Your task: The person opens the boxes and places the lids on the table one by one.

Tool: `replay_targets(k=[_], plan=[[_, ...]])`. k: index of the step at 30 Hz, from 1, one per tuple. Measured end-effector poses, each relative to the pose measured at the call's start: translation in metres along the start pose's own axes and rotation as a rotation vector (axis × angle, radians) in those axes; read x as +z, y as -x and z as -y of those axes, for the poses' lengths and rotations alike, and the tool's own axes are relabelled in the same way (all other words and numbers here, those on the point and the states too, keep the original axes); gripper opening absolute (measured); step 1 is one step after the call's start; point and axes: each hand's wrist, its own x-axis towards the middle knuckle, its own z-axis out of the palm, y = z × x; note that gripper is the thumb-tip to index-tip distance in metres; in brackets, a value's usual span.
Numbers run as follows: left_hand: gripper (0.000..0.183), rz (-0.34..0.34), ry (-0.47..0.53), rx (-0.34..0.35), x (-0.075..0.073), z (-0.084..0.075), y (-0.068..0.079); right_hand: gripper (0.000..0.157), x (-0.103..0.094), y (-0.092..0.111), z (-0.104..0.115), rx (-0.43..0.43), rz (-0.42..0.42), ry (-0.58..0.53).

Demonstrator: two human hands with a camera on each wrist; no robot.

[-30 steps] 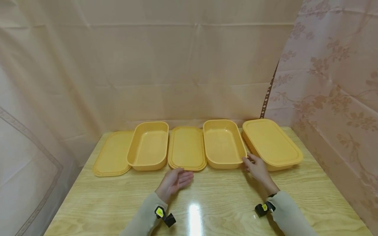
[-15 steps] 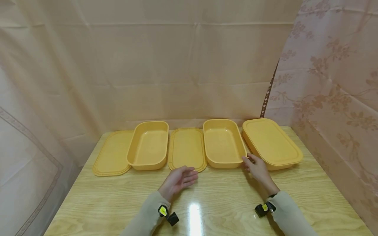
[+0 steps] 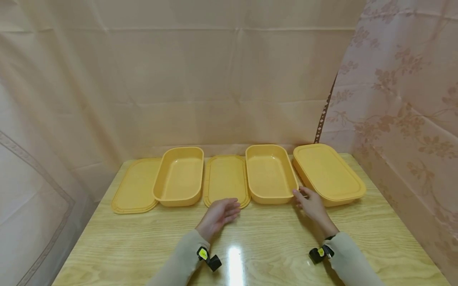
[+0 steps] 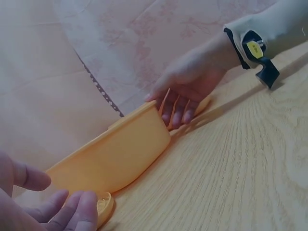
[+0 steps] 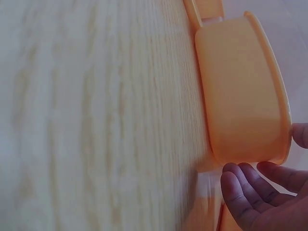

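Observation:
In the head view, my right hand [image 3: 313, 206] holds the near right corner of an uncovered yellow food container [image 3: 272, 174]. Its thumb is at the rim and its other fingers lie along the side wall, as the right wrist view also shows. My left hand [image 3: 219, 216] hovers by the near edge of a flat yellow lid [image 3: 226, 174], its fingers loosely bent and the thumb apart in the left wrist view. That hand partly hides the lid's near left corner. The lid lies between the uncovered container and a second uncovered container [image 3: 179, 174].
Another yellow lid [image 3: 136, 186] lies at the far left, beside the second container. On the right stands a container covered by its lid [image 3: 329, 171]. All rest along the back of a wooden table [image 3: 272, 246], with a beige curtain [image 3: 214, 79] behind and a floral one [image 3: 400, 119] at right.
The middle lid has shifted slightly toward me. My left hand has moved a little to the right and overlaps the lid's near edge. My right hand has stayed at the container's corner.

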Motion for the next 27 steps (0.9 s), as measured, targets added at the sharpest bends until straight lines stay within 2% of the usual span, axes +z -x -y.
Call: replay_targets(k=[12, 27], plan=[[0.045, -0.041, -0.073, 0.078, 0.011, -0.003, -0.004, 0.054, -0.001, 0.003, 0.002, -0.026, 0.012, 0.015], [0.045, -0.120, -0.324, 0.220, 0.017, -0.003, -0.008, 0.058, -0.004, 0.003, 0.001, -0.067, 0.016, 0.073]])
